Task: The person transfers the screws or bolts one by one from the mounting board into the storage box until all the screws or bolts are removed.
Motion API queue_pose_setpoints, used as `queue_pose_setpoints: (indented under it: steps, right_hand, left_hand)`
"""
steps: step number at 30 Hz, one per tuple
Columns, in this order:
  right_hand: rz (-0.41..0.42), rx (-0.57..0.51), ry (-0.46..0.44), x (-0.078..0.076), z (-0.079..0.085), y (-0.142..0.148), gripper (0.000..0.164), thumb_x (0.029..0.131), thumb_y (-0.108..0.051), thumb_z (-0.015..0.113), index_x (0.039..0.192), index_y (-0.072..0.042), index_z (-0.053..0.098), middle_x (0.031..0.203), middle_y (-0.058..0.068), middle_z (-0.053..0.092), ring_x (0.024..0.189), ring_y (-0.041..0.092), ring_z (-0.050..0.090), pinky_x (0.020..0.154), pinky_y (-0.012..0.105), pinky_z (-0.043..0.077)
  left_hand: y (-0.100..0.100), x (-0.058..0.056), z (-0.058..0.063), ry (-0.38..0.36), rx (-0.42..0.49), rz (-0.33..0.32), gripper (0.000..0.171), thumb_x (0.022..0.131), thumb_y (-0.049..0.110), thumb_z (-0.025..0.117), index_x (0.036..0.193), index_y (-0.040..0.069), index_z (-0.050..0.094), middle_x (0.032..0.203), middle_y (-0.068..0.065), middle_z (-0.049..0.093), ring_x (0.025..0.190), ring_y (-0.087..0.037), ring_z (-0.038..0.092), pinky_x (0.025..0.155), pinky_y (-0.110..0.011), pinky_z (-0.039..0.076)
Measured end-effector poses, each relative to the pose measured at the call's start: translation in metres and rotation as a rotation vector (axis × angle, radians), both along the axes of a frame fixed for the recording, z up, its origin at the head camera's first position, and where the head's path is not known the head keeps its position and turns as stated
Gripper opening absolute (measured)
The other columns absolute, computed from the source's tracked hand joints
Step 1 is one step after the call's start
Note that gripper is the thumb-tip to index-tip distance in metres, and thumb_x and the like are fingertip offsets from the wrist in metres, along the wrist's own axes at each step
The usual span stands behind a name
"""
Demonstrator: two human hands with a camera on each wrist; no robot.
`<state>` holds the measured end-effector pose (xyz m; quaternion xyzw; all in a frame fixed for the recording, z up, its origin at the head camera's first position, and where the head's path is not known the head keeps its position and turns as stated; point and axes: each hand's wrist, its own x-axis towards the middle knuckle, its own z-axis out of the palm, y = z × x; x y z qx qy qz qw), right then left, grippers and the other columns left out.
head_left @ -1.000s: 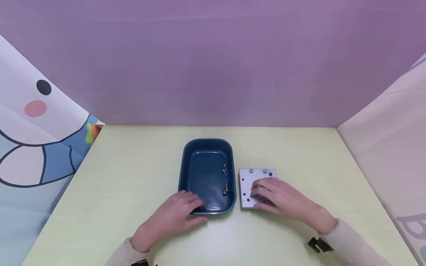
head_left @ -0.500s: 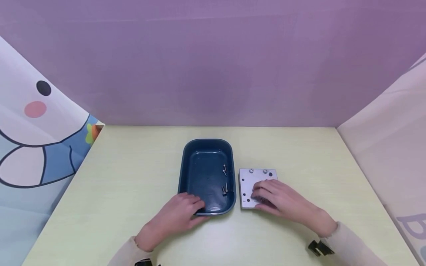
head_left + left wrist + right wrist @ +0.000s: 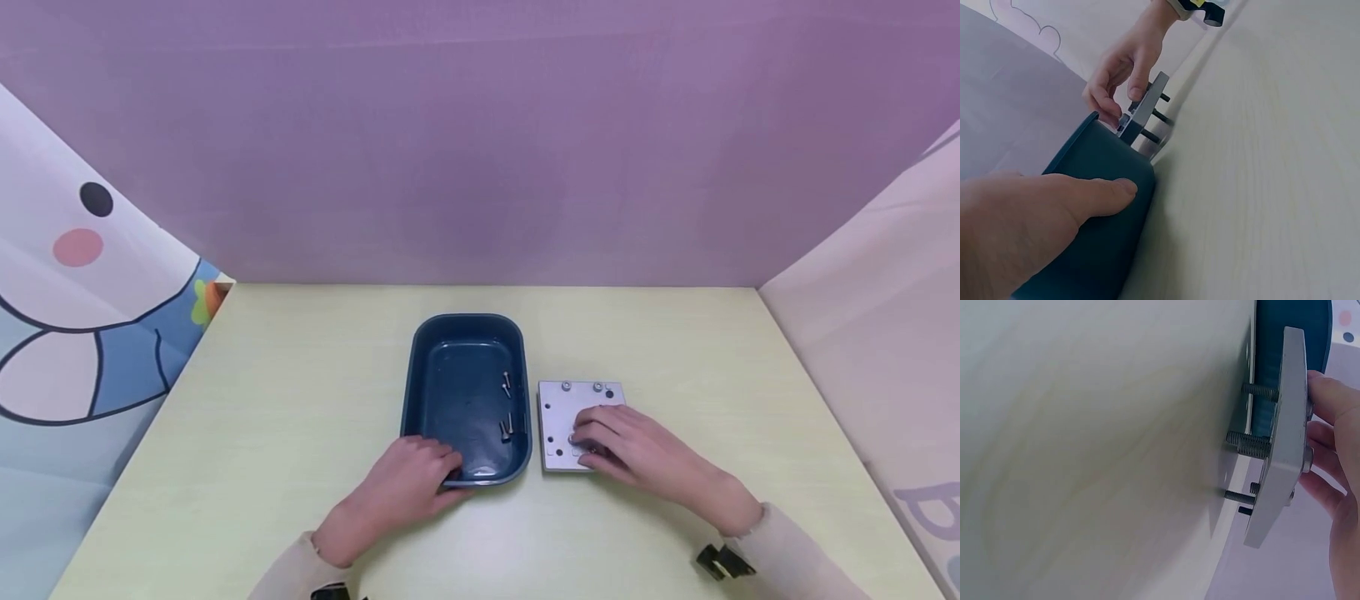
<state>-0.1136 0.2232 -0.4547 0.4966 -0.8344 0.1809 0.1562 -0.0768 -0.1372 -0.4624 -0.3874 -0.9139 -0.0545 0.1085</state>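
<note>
My left hand [image 3: 401,483] grips the near left part of a dark blue tray's rim [image 3: 487,481], its thumb outside and its fingers over the wall. Several small screws [image 3: 505,431] lie along the tray's right side. To the right, a silver metal plate [image 3: 558,417] with holes bears several screws, including two with heads [image 3: 566,386] at its far edge. My right hand [image 3: 637,450] is over the plate's near right part, thumb and fingers curled about a screw head largely hidden by them. In the right wrist view, threaded shanks [image 3: 1254,445] protrude under the raised plate [image 3: 1288,419].
Both objects stand on a pale yellow-green table [image 3: 315,358]. A purple cloth [image 3: 480,167] rises behind it. Printed cloth [image 3: 67,333] hangs at the left, and pale cloth [image 3: 870,350] at the right. A narrow gap separates tray and plate.
My left hand has shifted slightly right and settled on the tray's rim. My right fingers have moved a little to the right over the plate. Tray and plate stay in place.
</note>
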Motion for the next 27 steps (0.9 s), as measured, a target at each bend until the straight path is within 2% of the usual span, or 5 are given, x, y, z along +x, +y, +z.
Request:
queue_pose_setpoints:
  steps: [12,27]
  right_hand:
    - [-0.009,-0.039,0.020,0.000,-0.002,0.007,0.022,0.100,-0.037,0.067,0.105,-0.016,0.068,0.117,0.004,0.068,0.103,0.020,0.067,0.093,0.042,0.054]
    - [-0.031,-0.021,0.029,0.002,-0.003,0.012,0.025,0.104,-0.040,0.061,0.103,-0.017,0.069,0.119,0.002,0.067,0.103,0.020,0.067,0.094,0.042,0.053]
  left_hand:
    - [0.006,0.002,0.000,0.020,-0.010,0.037,0.044,0.084,0.055,0.079,0.070,0.021,0.057,0.066,0.009,0.062,0.058,-0.012,0.061,0.055,-0.030,0.044]
    - [0.007,0.001,0.000,0.033,-0.032,0.045,0.044,0.083,0.057,0.079,0.068,0.022,0.056,0.066,0.010,0.063,0.058,-0.011,0.061,0.054,-0.029,0.044]
